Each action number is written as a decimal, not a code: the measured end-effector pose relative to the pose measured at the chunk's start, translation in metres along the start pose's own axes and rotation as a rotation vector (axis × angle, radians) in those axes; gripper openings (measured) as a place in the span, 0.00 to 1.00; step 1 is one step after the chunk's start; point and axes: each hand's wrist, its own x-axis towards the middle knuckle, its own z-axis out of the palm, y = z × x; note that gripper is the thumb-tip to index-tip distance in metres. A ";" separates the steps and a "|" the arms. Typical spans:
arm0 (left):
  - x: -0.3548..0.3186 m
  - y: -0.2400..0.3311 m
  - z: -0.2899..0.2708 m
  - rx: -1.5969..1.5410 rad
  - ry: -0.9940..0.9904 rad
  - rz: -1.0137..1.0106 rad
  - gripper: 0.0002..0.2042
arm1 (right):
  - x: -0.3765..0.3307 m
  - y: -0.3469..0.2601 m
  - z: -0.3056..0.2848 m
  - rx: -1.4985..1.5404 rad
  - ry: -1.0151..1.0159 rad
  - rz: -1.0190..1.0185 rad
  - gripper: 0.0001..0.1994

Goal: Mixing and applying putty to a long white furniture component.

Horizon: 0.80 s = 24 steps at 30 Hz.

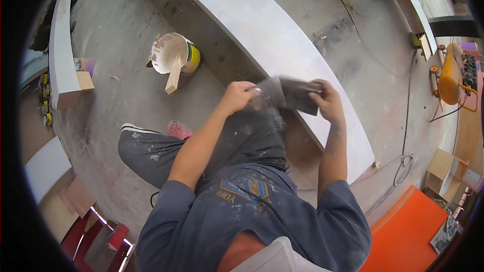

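Note:
My left hand [238,97] is closed on the edge of a thin grey flat piece [271,91], smeared by motion. My right hand [328,103] grips a dark flat scraper-like piece [299,96] between thumb and fingers. The two pieces meet or overlap above my lap; whether they touch, I cannot tell. Under and beyond them runs a long white board [282,30], slanting from the upper middle to the lower right. Ahead and to the left stands an open bucket [193,59] smeared with pale paste. A wooden stick [174,78] leans out over its near rim.
Another white panel [63,45] rests on small blocks and tins at the left. A yellow-orange air compressor [449,75] stands at the far right, with a hose [405,136] along the concrete floor. An orange panel [408,234] lies at lower right. My pink clog [179,129] shows beside my leg.

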 end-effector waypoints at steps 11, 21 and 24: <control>-0.049 0.025 -0.090 -0.518 -0.095 -0.193 0.14 | -0.228 0.096 -0.081 0.544 0.821 0.622 0.30; -0.081 0.013 -0.102 -0.603 -0.084 -0.120 0.19 | -0.132 0.117 -0.031 -0.519 0.753 0.344 0.33; -0.085 0.016 -0.094 -0.626 -0.046 -0.117 0.17 | -0.042 0.059 0.028 -0.599 0.328 0.195 0.33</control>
